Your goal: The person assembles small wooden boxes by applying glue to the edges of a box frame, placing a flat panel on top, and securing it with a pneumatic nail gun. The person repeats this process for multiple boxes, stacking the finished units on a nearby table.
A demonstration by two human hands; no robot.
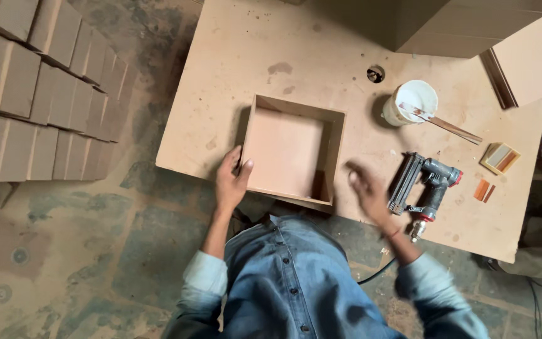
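Note:
An open-topped square box [291,150] of brown fibreboard sits near the front edge of the worktable [239,56]. My left hand [231,179] grips the box's left wall, thumb inside. Blurred by motion, my right hand [366,191] hovers empty with fingers spread, between the box's right wall and a grey pneumatic nail gun [423,185] lying on the table.
A white pot [411,102] with a stick in it stands behind the nail gun. Small wood samples [500,158] lie to the right. Boards [472,28] lean at the back right. Stacked fibreboard boxes [39,88] fill the floor at left.

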